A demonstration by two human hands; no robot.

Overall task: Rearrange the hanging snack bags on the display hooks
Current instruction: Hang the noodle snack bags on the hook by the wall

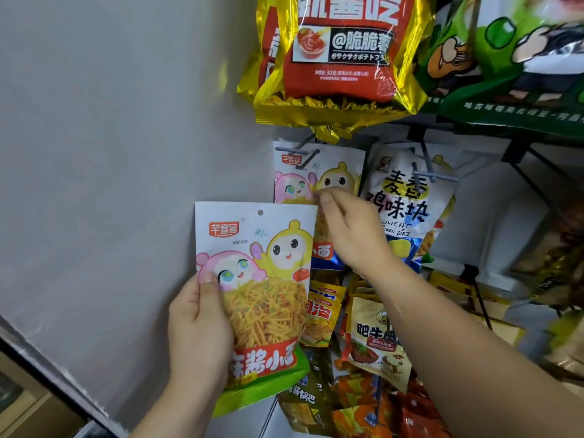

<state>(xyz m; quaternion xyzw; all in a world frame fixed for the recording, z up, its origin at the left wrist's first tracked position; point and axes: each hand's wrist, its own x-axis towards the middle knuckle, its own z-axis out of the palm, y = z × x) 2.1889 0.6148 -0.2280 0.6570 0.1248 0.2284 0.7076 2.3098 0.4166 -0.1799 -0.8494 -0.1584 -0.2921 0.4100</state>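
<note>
– Left hand (pixel 196 330) grips the noodle-snack bag (pixel 268 298) at its lower left edge, with my thumb across the front and my fingers curled behind.

– Where is that bag?

– Off the hooks. I hold it upright in front of the grey wall (pixel 110 121), left of the display, and the punch hole at its top is free.

– And your other hand?

– My right hand (pixel 350 229) reaches up to the twin bag (pixel 300 181), which hangs on a grey hook (pixel 294 151) above and to the right of the one I hold. Thumb and forefinger pinch its front, though the fingertips are a little blurred. The top right corner of the bag I hold overlaps the twin's lower left part.

– What else hangs there, biggest first?

– The gold-and-red crisp bag (pixel 338 58) is up top, its crumpled bottom edge just above that hook. To its right are the green bags (pixel 521 58), which are blurred. Next comes the white chicken-piece bag (pixel 401 200), just right of the twin bag on its own hook (pixel 426 177). My right wrist crosses its lower left corner. Lower down are a yellow bag (pixel 322 314) and a beef-snack packet (pixel 376 339). Smaller packets overlap beneath them, too crowded for me to tell apart.
</note>
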